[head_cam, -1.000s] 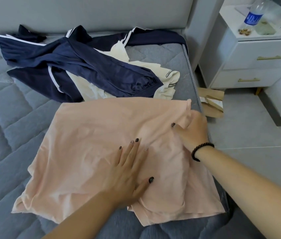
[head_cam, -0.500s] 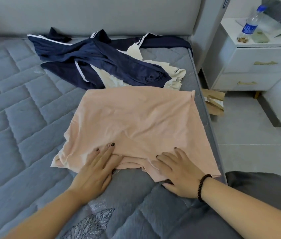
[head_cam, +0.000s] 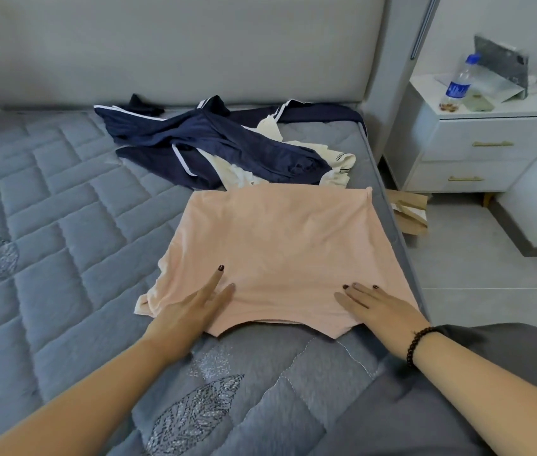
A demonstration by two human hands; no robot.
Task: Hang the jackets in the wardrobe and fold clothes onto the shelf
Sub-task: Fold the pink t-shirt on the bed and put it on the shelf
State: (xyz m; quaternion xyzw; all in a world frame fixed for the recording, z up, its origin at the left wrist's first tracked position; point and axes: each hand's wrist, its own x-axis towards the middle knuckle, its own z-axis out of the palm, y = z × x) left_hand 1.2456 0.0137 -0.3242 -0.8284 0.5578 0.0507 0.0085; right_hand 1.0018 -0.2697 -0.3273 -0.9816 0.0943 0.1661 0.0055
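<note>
Peach garment (head_cam: 280,251), soft, squarish, creased

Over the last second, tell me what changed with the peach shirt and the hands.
The right hand let go of the peach cotton shirt's far right edge and came back to its near hem; the left hand slid from the middle to the near left corner. Both now lie flat and open. The navy and cream jacket pile stayed put.
</note>
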